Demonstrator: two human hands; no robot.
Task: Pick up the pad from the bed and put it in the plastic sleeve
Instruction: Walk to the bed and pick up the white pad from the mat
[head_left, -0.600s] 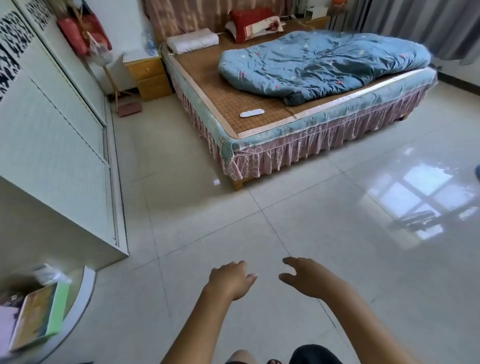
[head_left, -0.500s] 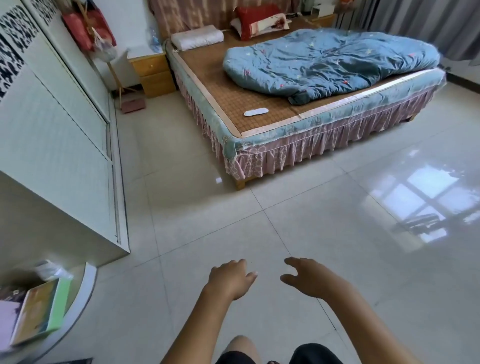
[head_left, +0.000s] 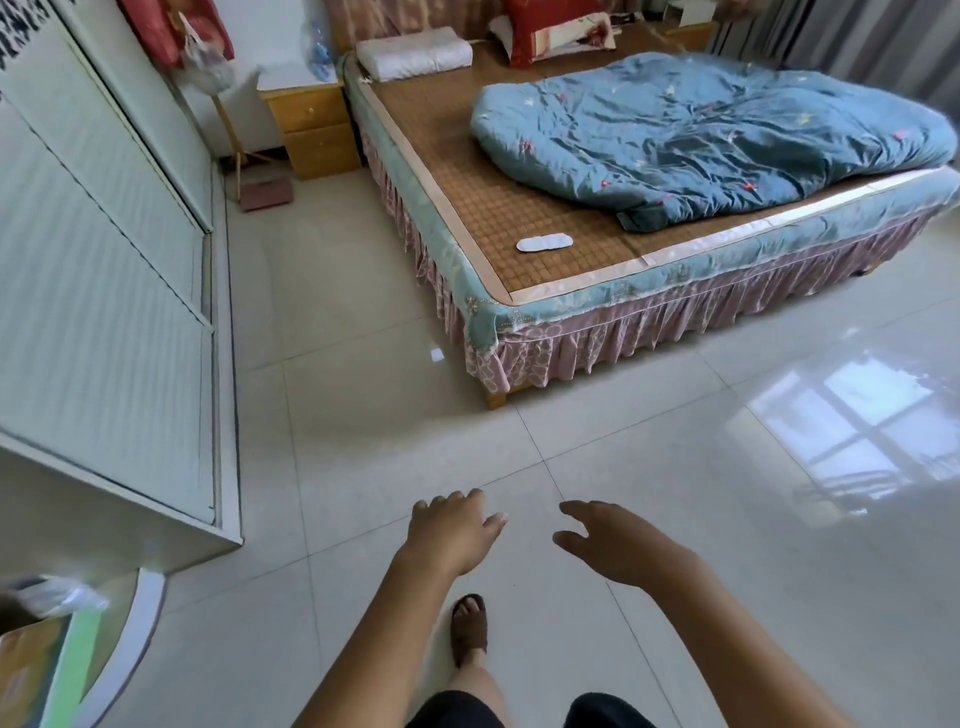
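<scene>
A small white oblong pad (head_left: 544, 242) lies flat on the woven mat of the bed (head_left: 519, 296), near the bed's front left corner. My left hand (head_left: 453, 530) and my right hand (head_left: 608, 545) hang over the tiled floor at the bottom centre, far short of the bed. Both hands hold nothing, with fingers loosely spread. No plastic sleeve can be made out in this view.
A crumpled blue quilt (head_left: 717, 130) covers the right part of the bed. A white wardrobe (head_left: 104, 291) lines the left wall and a wooden nightstand (head_left: 311, 130) stands by the bed's head. A curved shelf (head_left: 135, 639) with books sits at bottom left. My sandalled foot (head_left: 470, 629) steps forward.
The view has moved closer to the bed, which now looks larger. A foot has come into view below my hands. Both hands stay in the same pose.
</scene>
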